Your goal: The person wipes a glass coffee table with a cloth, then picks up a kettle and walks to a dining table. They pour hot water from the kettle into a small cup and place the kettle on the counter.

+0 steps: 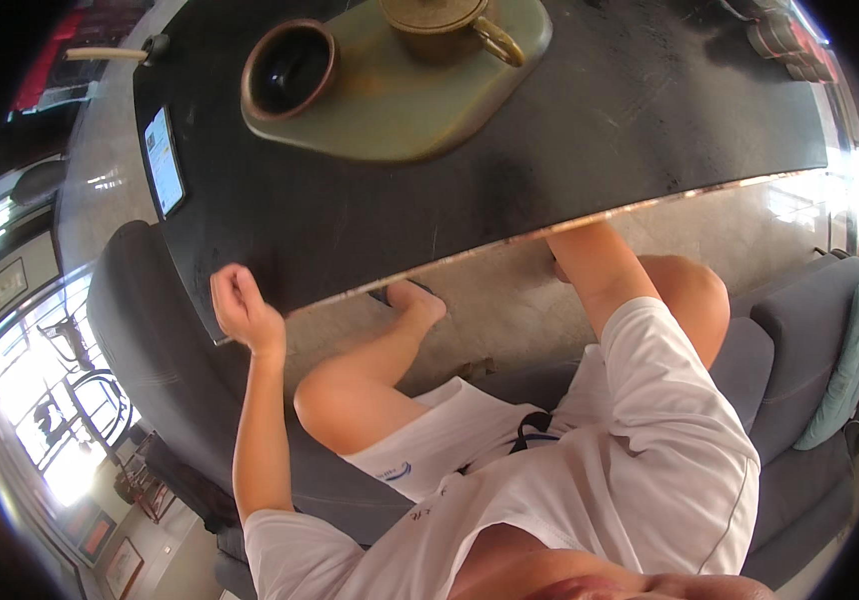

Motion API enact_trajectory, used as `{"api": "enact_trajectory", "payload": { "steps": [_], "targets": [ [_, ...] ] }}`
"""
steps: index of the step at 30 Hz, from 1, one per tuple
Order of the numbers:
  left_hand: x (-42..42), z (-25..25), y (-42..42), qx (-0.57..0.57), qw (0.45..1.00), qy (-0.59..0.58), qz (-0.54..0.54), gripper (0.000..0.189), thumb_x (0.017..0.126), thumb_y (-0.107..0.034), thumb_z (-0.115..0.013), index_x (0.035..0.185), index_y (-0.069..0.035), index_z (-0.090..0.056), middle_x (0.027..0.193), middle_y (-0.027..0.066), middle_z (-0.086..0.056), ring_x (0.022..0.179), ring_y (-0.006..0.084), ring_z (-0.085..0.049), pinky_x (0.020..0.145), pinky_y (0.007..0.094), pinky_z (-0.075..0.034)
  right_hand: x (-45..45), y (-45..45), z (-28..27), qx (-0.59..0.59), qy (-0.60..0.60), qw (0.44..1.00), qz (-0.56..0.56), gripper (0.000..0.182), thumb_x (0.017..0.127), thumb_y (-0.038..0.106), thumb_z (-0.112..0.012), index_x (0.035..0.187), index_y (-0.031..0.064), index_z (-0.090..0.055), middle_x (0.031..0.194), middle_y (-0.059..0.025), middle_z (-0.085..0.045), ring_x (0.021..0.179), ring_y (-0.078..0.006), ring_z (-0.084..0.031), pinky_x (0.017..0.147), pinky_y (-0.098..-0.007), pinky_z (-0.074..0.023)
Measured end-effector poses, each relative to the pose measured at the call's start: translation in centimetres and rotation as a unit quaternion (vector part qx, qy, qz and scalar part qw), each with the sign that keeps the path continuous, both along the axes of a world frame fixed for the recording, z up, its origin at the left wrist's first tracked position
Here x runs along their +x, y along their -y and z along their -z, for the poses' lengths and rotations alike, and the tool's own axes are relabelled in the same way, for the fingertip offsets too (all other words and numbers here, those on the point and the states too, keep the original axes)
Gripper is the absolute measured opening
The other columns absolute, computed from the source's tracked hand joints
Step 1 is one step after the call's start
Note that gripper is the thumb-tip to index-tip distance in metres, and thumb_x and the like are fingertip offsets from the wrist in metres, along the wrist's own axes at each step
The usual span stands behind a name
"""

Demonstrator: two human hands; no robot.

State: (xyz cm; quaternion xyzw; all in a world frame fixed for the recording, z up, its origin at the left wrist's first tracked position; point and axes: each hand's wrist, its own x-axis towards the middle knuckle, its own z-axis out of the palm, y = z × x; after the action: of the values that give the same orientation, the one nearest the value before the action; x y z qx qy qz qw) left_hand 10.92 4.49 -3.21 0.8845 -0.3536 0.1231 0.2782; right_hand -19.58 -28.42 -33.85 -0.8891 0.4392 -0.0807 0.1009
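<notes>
My left hand [246, 309] is over the near left corner of the black tabletop [369, 217]. Its fingers are curled in, the thumb lies along them, and nothing shows in it. My right forearm passes beneath the table's near edge, which hides that hand. Farther forward, a greenish tray [392, 120] carries a brown-rimmed dark bowl [291, 71] on its left and a brown lidded pot [437, 30] with a looped handle. A phone [164, 161] with a lit screen lies by the table's left edge.
At the far left edge, a pale stick [107, 54] extends from a small dark holder [156, 49]. Several reddish cylindrical things [786, 45] are at the far right. A grey sofa [812, 322] with a green cushion [846, 360] is on the right; a grey padded seat part [133, 300] borders the table's left corner.
</notes>
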Motion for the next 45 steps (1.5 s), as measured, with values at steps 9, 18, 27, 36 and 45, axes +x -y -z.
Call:
{"api": "enact_trajectory", "payload": {
  "steps": [9, 18, 27, 36, 45],
  "targets": [
    [0.5, 0.0, 0.5, -0.012, 0.999, -0.034, 0.038, 0.019, 0.101, -0.017, -0.054, 0.092, 0.0, -0.058, 0.085, 0.0064, -0.052, 0.071, 0.0161, -0.045, 0.063, 0.0312, -0.036, -0.1, 1.5, 2.3, 0.027, -0.021, 0.999, 0.03, 0.033, 0.09, 0.013, -0.062, 0.12, 0.0078, -0.075, 0.128, -0.0158, -0.07, 0.116, -0.0359, -0.067, 0.092, -0.0466, -0.0549],
    [0.0, -0.5, -0.1, 0.0, 0.998, -0.066, 0.023, 0.027, 0.1, -0.027, -0.056, 0.098, 0.0, -0.057, 0.086, 0.0063, -0.049, 0.07, 0.0154, -0.04, 0.064, 0.031, -0.033, 1.2, 3.2, 4.8, 0.049, -0.027, 0.998, 0.029, 0.033, 0.089, 0.013, -0.063, 0.12, 0.0077, -0.075, 0.128, -0.0156, -0.07, 0.115, -0.0353, -0.068, 0.091, -0.0465, -0.0556],
    [0.1, -0.3, 0.6, -0.022, 0.997, -0.069, 0.019, 0.022, 0.097, -0.021, -0.057, 0.098, 0.002, -0.057, 0.087, 0.0062, -0.048, 0.069, 0.0136, -0.037, 0.061, 0.0295, -0.03, -0.5, 4.8, 6.2, 0.062, -0.038, 0.997, 0.029, 0.033, 0.089, 0.012, -0.063, 0.12, 0.0076, -0.075, 0.127, -0.0154, -0.071, 0.115, -0.0347, -0.068, 0.089, -0.0464, -0.0564],
    [0.2, -0.6, 0.3, 0.009, 1.0, -0.015, 0.008, 0.016, 0.094, -0.018, -0.061, 0.088, -0.003, -0.06, 0.074, 0.0079, -0.048, 0.067, 0.0234, -0.048, 0.063, 0.036, -0.039, -2.2, 3.7, 2.9, 0.051, -0.049, 0.997, 0.022, 0.033, 0.088, 0.012, -0.064, 0.12, 0.0076, -0.075, 0.126, -0.0152, -0.071, 0.115, -0.0341, -0.068, 0.088, -0.0463, -0.0572],
    [-0.2, -0.6, 0.3, 0.013, 0.999, 0.036, -0.016, 0.016, 0.095, -0.024, -0.064, 0.088, -0.01, -0.062, 0.076, 0.0056, -0.056, 0.073, 0.0283, -0.058, 0.067, 0.0426, -0.045, 3.1, 1.2, -7.8, 0.011, 0.026, 0.999, -0.016, 0.034, 0.088, 0.011, -0.065, 0.12, 0.0075, -0.075, 0.125, -0.015, -0.072, 0.115, -0.0334, -0.069, 0.086, -0.0462, -0.0579]
  ]
}}
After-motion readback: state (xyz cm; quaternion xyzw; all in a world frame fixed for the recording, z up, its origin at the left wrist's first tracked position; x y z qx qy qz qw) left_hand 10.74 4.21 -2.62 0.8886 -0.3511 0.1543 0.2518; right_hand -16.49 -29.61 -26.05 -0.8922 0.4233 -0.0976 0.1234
